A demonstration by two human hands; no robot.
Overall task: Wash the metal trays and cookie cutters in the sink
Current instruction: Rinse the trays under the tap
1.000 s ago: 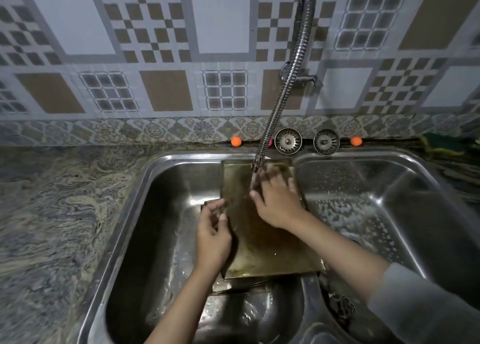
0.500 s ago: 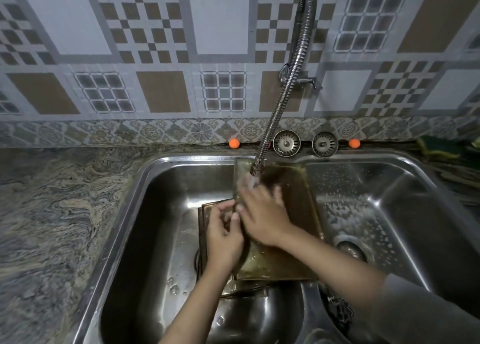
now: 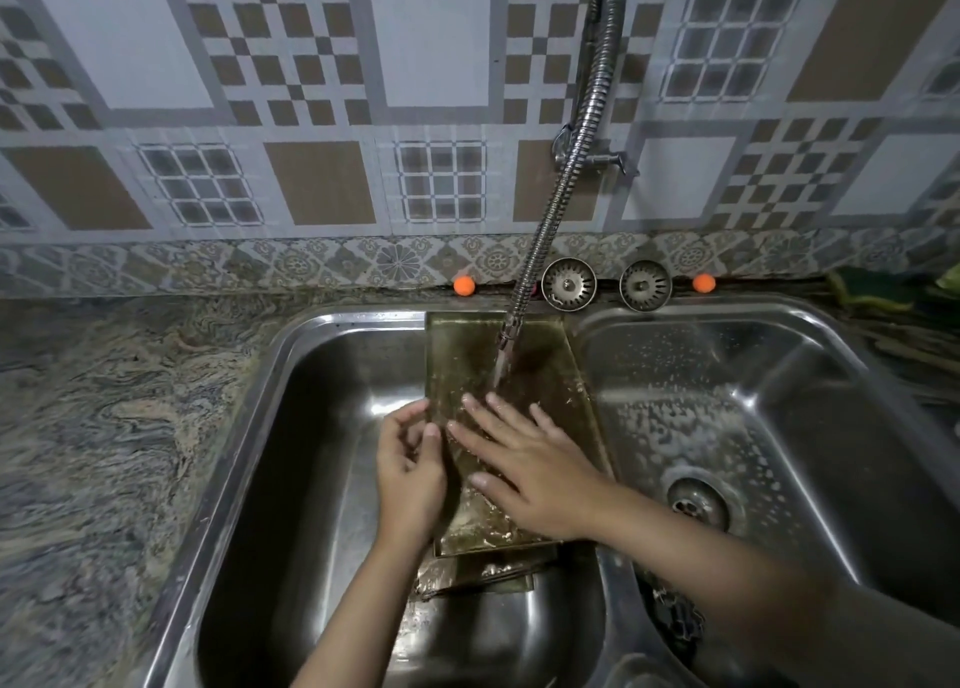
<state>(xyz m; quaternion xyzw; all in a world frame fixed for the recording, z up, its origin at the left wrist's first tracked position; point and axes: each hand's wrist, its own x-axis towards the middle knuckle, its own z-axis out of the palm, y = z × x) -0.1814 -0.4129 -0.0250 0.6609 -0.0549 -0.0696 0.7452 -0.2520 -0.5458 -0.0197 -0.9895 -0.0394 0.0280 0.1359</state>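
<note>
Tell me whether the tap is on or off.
On. A stream of water falls from the faucet nozzle onto the metal tray, splashing around the right hand.

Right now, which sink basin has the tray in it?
The left basin: the tray leans there under the tap; the right basin shows only suds and its drain.

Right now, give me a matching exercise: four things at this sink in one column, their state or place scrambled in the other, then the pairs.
Things:
1. left hand
2. right hand
3. faucet hose
4. two sink strainers

States or places:
A. on the ledge behind the sink
B. flat on the metal tray, fingers spread
C. running water onto the tray
D. grips the tray's left edge

Pairs: 1-D, 2-B, 3-C, 4-A
</note>
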